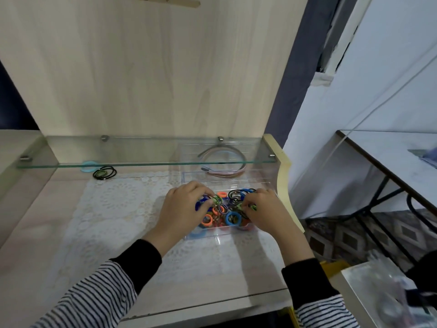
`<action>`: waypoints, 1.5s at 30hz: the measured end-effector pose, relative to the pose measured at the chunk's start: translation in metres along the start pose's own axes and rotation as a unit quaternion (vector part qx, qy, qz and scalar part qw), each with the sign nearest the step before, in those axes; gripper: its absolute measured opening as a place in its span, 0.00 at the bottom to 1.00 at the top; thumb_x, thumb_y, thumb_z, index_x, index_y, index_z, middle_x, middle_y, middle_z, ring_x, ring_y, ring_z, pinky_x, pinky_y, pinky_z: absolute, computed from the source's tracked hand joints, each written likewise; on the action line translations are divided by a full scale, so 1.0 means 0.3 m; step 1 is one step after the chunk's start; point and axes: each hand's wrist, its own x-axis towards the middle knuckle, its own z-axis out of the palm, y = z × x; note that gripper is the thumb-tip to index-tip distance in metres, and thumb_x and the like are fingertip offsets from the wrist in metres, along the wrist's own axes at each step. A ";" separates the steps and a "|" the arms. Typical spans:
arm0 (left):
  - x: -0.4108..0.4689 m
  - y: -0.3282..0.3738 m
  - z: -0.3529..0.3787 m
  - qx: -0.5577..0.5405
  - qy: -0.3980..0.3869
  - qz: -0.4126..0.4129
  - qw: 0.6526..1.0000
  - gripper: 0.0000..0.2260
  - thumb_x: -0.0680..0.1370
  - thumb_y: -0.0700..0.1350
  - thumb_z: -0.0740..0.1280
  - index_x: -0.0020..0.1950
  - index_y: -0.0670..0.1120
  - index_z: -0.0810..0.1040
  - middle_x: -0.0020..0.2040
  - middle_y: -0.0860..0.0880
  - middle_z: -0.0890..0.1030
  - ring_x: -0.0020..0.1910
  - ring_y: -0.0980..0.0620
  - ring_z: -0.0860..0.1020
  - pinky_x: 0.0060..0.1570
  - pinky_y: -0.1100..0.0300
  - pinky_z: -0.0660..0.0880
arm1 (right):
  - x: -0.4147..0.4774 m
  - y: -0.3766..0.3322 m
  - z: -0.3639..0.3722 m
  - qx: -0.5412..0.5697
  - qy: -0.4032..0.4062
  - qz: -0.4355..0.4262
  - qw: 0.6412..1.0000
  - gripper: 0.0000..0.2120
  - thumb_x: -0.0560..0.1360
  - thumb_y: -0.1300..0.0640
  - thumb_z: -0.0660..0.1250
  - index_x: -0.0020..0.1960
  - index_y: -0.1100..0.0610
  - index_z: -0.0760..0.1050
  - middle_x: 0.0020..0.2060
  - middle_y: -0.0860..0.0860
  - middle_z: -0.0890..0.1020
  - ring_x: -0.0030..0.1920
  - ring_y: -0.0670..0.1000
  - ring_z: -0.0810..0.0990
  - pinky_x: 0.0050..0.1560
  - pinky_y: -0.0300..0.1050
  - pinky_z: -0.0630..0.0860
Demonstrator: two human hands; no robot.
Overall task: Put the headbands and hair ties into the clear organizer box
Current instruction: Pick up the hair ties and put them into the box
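The clear organizer box (214, 236) stands on the lace mat at the desk's right side. Its near compartment holds several coloured hair ties (230, 217) in blue, orange, green and black. Headbands (225, 172) in grey and pink lie in its far compartment, partly under the glass shelf. My left hand (183, 205) and my right hand (263, 209) are both inside the near compartment, each with fingers curled round hair ties in the pile. Loose black and green hair ties (104, 172) and a light blue one (88, 166) lie on the desk at the back left.
A glass shelf (142, 159) on metal pegs hangs low over the desk's back. A wooden back panel (146, 67) rises behind it. To the right are the desk's curved side edge (285, 176), another table (390, 157) and a box (378, 294) at the lower right.
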 end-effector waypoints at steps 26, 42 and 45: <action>-0.224 -0.511 -0.225 0.226 0.001 -0.311 0.923 0.29 0.74 0.55 0.53 0.67 0.40 0.75 0.67 0.32 0.73 0.63 0.28 0.73 0.59 0.34 0.69 | 0.181 -0.690 0.329 0.142 -0.001 -0.160 0.977 0.12 0.71 0.62 0.60 0.53 0.61 0.75 0.53 0.56 0.77 0.52 0.58 0.76 0.50 0.47 0.73; -0.093 -0.760 -0.304 0.209 -0.011 -0.300 0.931 0.30 0.76 0.55 0.50 0.76 0.45 0.65 0.75 0.40 0.65 0.72 0.34 0.66 0.68 0.36 0.59 | 0.458 -0.859 0.435 0.172 0.085 -0.146 0.970 0.19 0.70 0.62 0.61 0.59 0.55 0.78 0.47 0.56 0.80 0.48 0.59 0.77 0.47 0.51 0.76; -0.083 -0.799 -0.306 0.232 -0.058 -0.309 0.920 0.29 0.77 0.52 0.44 0.73 0.44 0.67 0.77 0.43 0.63 0.74 0.36 0.62 0.66 0.36 0.59 | 0.494 -0.871 0.441 0.158 0.095 -0.146 0.972 0.18 0.68 0.59 0.62 0.56 0.49 0.79 0.43 0.52 0.77 0.44 0.57 0.75 0.43 0.48 0.74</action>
